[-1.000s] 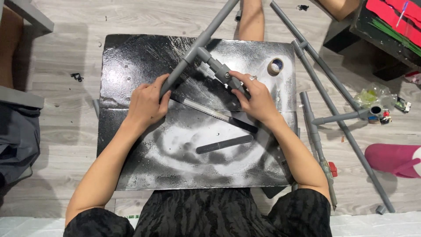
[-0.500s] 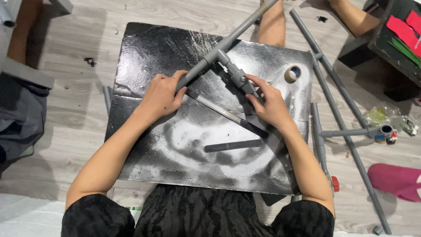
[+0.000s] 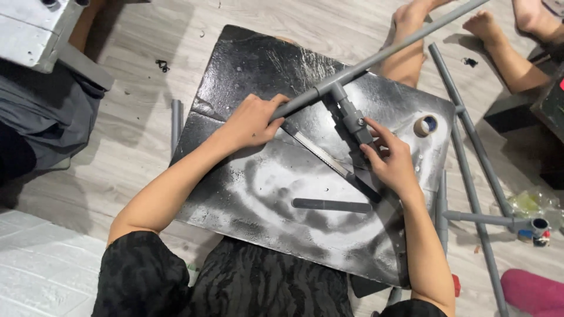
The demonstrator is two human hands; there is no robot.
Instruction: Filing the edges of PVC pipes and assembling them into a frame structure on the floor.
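Note:
A long grey plastic pipe [image 3: 388, 51] runs diagonally across a black paint-stained board [image 3: 247, 199]. My left hand [image 3: 252, 120] grips the pipe's lower end. A grey tee fitting [image 3: 332, 91] joins it to a short branch with a grey coupling [image 3: 355, 120]. My right hand [image 3: 390, 161] holds the lower end of that branch, fingers on the coupling. A hacksaw blade [image 3: 320, 154] lies on the board between my hands. A short dark pipe piece [image 3: 332, 205] rests nearer to me.
A tape roll [image 3: 425, 125] sits at the board's right corner. More grey pipes [image 3: 479, 176] with fittings lie on the wooden floor to the right. Another person's bare feet [image 3: 487, 26] are at the top right. A short pipe stub [image 3: 175, 114] lies left of the board.
The view has shifted so the board sits tilted and lower right. Both hands stay on the pipe assembly, my right hand slightly lower on the branch.

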